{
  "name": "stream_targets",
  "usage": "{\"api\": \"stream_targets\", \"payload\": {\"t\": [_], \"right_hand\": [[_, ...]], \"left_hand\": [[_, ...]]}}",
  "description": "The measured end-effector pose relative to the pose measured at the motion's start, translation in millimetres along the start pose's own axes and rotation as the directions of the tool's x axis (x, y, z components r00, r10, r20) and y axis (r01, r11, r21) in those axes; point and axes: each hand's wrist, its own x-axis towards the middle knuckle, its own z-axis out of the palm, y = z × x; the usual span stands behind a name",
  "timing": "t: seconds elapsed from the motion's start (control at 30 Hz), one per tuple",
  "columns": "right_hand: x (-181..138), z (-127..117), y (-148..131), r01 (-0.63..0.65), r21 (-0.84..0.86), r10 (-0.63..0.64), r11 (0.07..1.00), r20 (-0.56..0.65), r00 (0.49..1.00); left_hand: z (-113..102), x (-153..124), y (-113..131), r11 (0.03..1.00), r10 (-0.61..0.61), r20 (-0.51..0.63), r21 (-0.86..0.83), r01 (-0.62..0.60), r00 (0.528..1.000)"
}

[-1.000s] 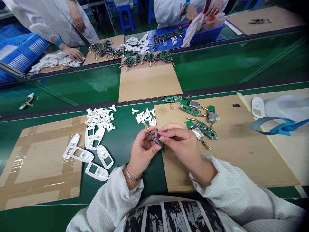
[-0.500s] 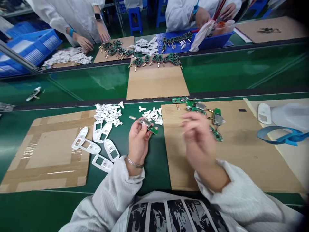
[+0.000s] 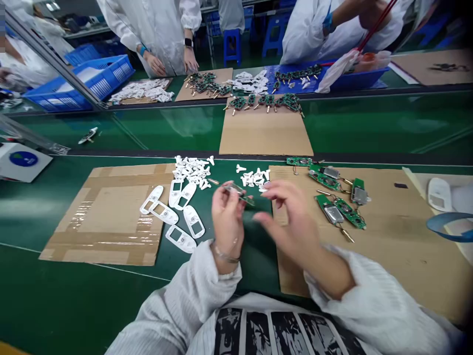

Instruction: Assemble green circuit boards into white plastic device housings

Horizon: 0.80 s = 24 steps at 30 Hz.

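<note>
My left hand pinches a green circuit board with a metal-cased part and a thin metal tip pointing left. Just to the right of that board, my right hand is held with thumb and fingers apart, nothing between them. Small white plastic pieces lie behind my hands in a larger pile and a smaller pile. Several white oval casings with rectangular windows lie left of my left hand. More circuit boards rest on the right cardboard sheet.
A taped cardboard sheet lies on the left. Across the green divider, two people in white coats work by a blue basket and board piles. A blue strap and a white casing sit at far right.
My right hand has moved left toward the held circuit board and opened. The view has swung left, so the table's things appear farther right. My left hand keeps its board.
</note>
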Motion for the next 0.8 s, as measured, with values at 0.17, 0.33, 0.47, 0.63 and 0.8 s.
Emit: {"api": "stream_targets", "payload": {"t": [0.17, 0.33, 0.47, 0.63, 0.8], "right_hand": [[29.5, 46.0, 0.8, 0.222, 0.031, -0.206, 0.975, 0.514, 0.833], [21.2, 114.7, -9.8, 0.579, 0.151, -0.459, 0.801, 0.777, 0.432], [5.7, 89.6, 2.8, 0.569, 0.034, -0.359, 0.822, 0.807, 0.47], [12.7, 30.1, 31.6, 0.482, -0.125, -0.229, 0.867, 0.76, 0.609], [53.0, 30.6, 53.7, 0.408, -0.394, -0.073, 0.824, 0.639, 0.766]], "left_hand": [[-33.6, -7.0, 75.4, 0.933, 0.353, -0.103, -0.033, -0.358, 0.93], [-58.7, -16.5, 111.6, 0.942, 0.333, -0.122, 0.007, -0.335, 0.935], [-68.3, -18.0, 111.7, 0.948, 0.317, -0.162, 0.027, -0.317, 0.934], [-60.2, -10.9, 94.5, 0.965, 0.262, -0.09, 0.043, -0.259, 0.961], [-36.1, -2.7, 73.2, 0.988, 0.123, 0.058, 0.088, -0.128, 0.991]]}}
